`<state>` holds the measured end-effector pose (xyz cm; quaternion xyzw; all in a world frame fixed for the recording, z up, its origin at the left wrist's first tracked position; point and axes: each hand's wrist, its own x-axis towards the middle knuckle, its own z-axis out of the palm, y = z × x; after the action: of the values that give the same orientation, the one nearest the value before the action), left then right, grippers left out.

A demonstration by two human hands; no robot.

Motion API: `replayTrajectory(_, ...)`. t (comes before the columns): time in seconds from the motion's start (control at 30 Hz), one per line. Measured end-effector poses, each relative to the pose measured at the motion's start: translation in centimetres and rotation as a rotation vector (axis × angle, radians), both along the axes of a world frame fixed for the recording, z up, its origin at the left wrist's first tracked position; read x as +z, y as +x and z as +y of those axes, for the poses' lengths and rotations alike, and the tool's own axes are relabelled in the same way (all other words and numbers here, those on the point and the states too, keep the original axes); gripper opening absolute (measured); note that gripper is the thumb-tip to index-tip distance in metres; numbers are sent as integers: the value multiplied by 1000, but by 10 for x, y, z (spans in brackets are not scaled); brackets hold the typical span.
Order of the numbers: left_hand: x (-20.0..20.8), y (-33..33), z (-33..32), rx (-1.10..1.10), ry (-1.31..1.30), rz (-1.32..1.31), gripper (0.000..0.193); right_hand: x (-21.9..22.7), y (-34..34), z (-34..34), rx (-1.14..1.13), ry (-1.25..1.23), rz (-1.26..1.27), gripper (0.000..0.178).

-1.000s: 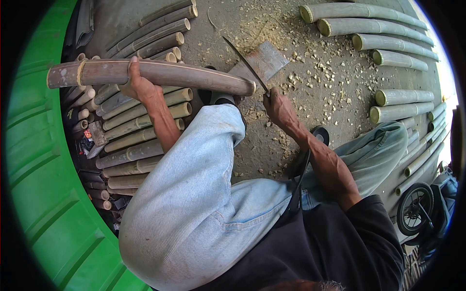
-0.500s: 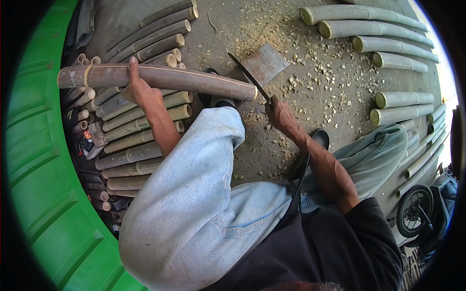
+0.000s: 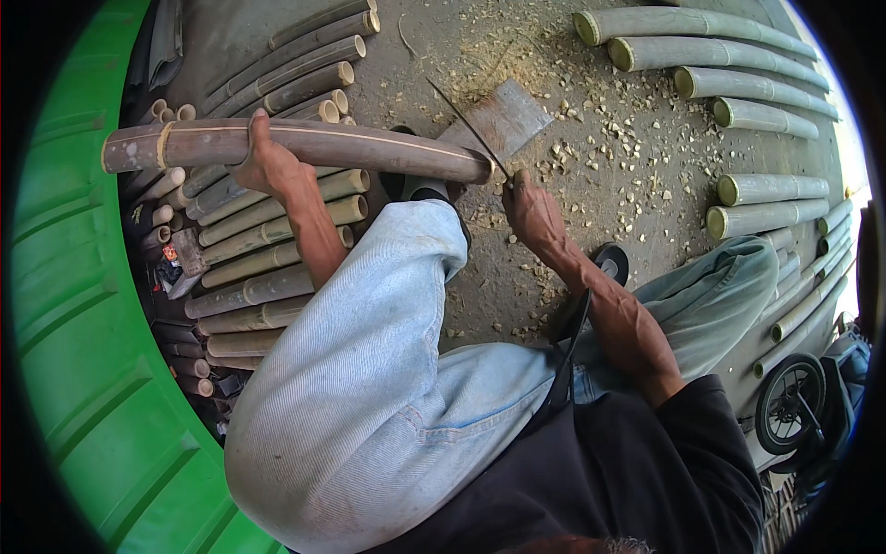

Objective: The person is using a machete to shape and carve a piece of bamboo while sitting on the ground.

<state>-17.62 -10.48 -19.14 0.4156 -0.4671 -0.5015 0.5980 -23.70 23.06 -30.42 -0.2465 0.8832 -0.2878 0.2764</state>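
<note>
The left hand [image 3: 277,168] clasps the bamboo [image 3: 378,153], running left-to-right; its right end nears the knife [image 3: 466,125] gripped by the right hand [image 3: 534,214].

Left poles [image 3: 254,293], right poles [image 3: 761,89]; chips [image 3: 629,146] between, on floor [image 3: 397,83].

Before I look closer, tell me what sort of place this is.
Probably an informal bamboo-working area: cut bamboo lengths lie in rows, pale chips litter the floor, and the right hand holds a long blade.
</note>
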Motion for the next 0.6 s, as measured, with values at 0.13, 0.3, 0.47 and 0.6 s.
replayTrajectory(0.13,3,1,6,-34,-11,30,61,0,-9,2,-39,-494,237,24)
replayTrajectory(0.3,5,1,9,-29,-15,2,59,-30,1,11,-20,-18,-8,24)
replayTrajectory(0.47,-5,9,-5,-191,141,123,52,-22,-8,11,-14,-162,3,24)
replayTrajectory(0.6,-16,23,-13,-269,127,168,42,-8,-9,1,-119,-440,178,21)
